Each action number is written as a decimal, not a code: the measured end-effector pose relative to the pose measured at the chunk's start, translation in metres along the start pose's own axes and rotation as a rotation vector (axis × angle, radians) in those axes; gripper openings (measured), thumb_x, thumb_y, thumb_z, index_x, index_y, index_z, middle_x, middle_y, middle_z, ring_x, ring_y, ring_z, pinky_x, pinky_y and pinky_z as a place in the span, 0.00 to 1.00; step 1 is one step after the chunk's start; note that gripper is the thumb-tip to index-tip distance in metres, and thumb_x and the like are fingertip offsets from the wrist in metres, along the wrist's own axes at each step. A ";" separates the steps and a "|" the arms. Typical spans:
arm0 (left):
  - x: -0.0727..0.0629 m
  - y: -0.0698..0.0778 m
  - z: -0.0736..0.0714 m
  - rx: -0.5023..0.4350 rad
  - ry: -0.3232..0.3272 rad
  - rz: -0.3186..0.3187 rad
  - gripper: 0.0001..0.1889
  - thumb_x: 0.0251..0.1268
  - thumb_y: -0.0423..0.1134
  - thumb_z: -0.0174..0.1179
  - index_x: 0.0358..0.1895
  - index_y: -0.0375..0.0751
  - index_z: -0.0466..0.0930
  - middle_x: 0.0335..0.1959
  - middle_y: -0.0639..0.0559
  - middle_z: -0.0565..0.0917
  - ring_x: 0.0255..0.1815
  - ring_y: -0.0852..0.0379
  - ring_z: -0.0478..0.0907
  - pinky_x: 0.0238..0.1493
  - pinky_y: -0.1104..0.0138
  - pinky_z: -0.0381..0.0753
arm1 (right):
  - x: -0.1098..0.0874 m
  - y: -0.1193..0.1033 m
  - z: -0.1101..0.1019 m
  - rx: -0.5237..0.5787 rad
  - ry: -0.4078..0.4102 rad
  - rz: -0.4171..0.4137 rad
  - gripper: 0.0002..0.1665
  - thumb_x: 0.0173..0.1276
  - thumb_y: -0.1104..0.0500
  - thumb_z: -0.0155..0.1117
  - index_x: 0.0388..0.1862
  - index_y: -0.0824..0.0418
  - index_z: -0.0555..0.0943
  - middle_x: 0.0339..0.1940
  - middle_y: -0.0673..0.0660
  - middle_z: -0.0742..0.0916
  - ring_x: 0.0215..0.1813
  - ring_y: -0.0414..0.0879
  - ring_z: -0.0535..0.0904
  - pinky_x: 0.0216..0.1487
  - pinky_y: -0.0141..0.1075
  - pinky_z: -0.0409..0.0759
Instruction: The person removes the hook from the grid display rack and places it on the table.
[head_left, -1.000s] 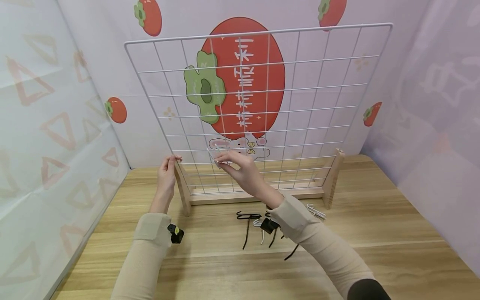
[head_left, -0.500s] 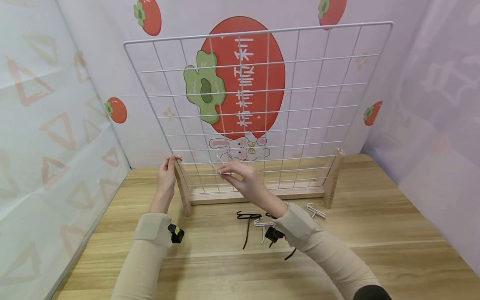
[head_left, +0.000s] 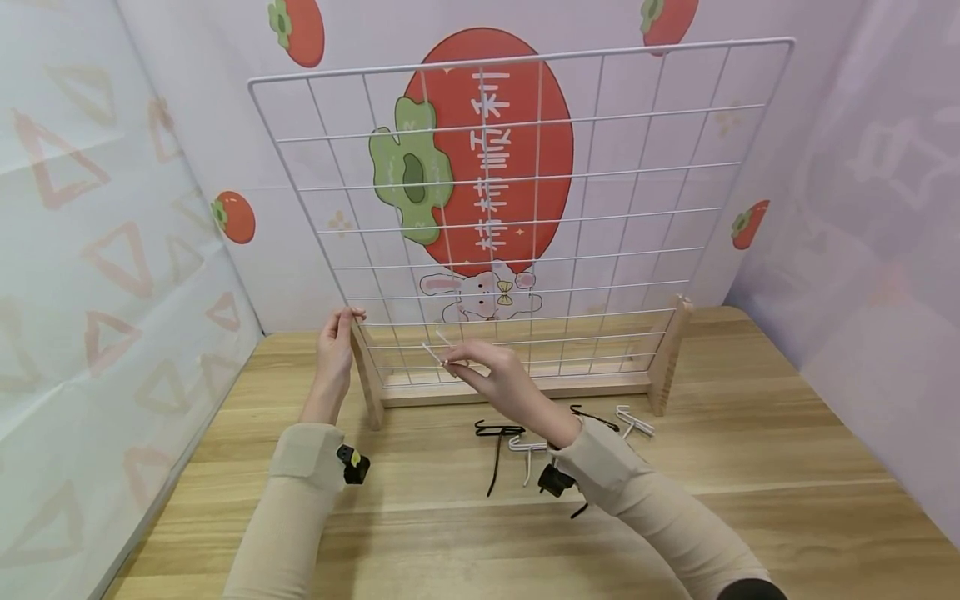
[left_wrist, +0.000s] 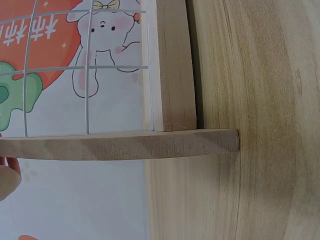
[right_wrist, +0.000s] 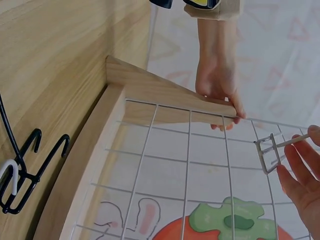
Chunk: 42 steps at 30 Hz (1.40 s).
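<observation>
A white wire grid panel (head_left: 570,221) stands in a wooden base (head_left: 517,393) with an upright at each end. My left hand (head_left: 335,342) grips the top of the left wooden upright (head_left: 367,375); in the right wrist view its fingers lie around that upright's end. Between thumb and fingers my right hand (head_left: 495,375) pinches a white wire hook (right_wrist: 268,153) by its arm. The hook's two-pronged end points left and up, overlapping the lower left grid in the head view. In the left wrist view only a few fingers show at the edge.
Several loose hooks lie on the wooden table (head_left: 420,517) in front of the base, among them a black hook (head_left: 498,431), a white hook (head_left: 527,447) and another white hook (head_left: 634,422). My right sleeve partly covers some. A printed cloth backdrop (head_left: 630,92) hangs behind.
My right hand has moved down and slightly right with the white hook, whose prongs now sit lower against the grid. The left hand keeps its place at the upright.
</observation>
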<state>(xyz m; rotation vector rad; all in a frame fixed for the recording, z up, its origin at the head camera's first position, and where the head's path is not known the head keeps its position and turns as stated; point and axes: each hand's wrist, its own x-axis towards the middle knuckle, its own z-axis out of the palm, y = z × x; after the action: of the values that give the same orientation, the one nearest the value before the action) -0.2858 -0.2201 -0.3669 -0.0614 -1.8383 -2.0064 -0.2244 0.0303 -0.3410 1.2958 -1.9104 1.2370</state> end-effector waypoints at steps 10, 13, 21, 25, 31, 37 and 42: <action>0.001 -0.001 0.001 -0.004 0.005 0.019 0.10 0.66 0.47 0.45 0.33 0.48 0.72 0.34 0.58 0.75 0.49 0.63 0.66 0.56 0.71 0.57 | -0.012 0.003 0.004 0.027 -0.103 0.012 0.09 0.54 0.73 0.62 0.35 0.67 0.78 0.34 0.59 0.84 0.39 0.45 0.80 0.43 0.31 0.76; 0.001 -0.001 0.001 -0.013 0.005 0.022 0.10 0.66 0.47 0.45 0.32 0.48 0.72 0.33 0.58 0.76 0.48 0.63 0.66 0.56 0.72 0.58 | -0.016 0.004 0.006 0.021 -0.125 0.021 0.08 0.54 0.73 0.62 0.34 0.67 0.78 0.33 0.59 0.84 0.38 0.45 0.80 0.42 0.29 0.76; 0.000 -0.001 0.002 -0.022 0.012 0.026 0.09 0.66 0.45 0.45 0.31 0.50 0.73 0.32 0.60 0.76 0.46 0.63 0.67 0.51 0.74 0.60 | -0.025 0.005 0.011 0.053 -0.164 0.050 0.07 0.54 0.74 0.60 0.34 0.70 0.78 0.33 0.59 0.84 0.38 0.47 0.80 0.41 0.27 0.76; 0.000 -0.001 0.002 -0.022 0.019 0.025 0.10 0.67 0.45 0.45 0.30 0.51 0.73 0.32 0.61 0.76 0.46 0.63 0.67 0.51 0.74 0.61 | -0.030 0.004 0.012 0.054 -0.182 0.094 0.07 0.55 0.73 0.60 0.34 0.69 0.78 0.33 0.59 0.83 0.39 0.46 0.80 0.41 0.25 0.76; 0.000 -0.001 0.002 -0.011 0.013 0.022 0.10 0.66 0.46 0.44 0.32 0.48 0.72 0.33 0.59 0.76 0.48 0.63 0.66 0.54 0.73 0.59 | -0.036 0.004 0.013 0.049 -0.199 0.109 0.07 0.55 0.72 0.61 0.34 0.69 0.78 0.33 0.59 0.84 0.37 0.45 0.80 0.40 0.24 0.76; -0.001 0.000 0.002 -0.023 0.013 0.031 0.10 0.67 0.46 0.45 0.32 0.45 0.72 0.34 0.56 0.75 0.47 0.63 0.66 0.54 0.73 0.59 | -0.041 0.006 0.015 0.041 -0.210 0.070 0.06 0.54 0.73 0.61 0.32 0.68 0.79 0.33 0.59 0.84 0.37 0.46 0.80 0.40 0.26 0.76; -0.001 0.000 0.001 -0.021 0.013 0.025 0.11 0.66 0.46 0.45 0.33 0.44 0.72 0.34 0.57 0.76 0.48 0.63 0.66 0.55 0.72 0.59 | -0.047 0.008 0.018 0.006 -0.270 0.101 0.06 0.55 0.71 0.61 0.33 0.67 0.79 0.33 0.57 0.84 0.38 0.44 0.80 0.40 0.29 0.77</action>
<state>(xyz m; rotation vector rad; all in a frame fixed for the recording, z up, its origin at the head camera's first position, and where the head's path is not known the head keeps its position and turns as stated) -0.2858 -0.2185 -0.3673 -0.0769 -1.8001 -2.0041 -0.2112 0.0361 -0.3897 1.4467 -2.1857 1.1647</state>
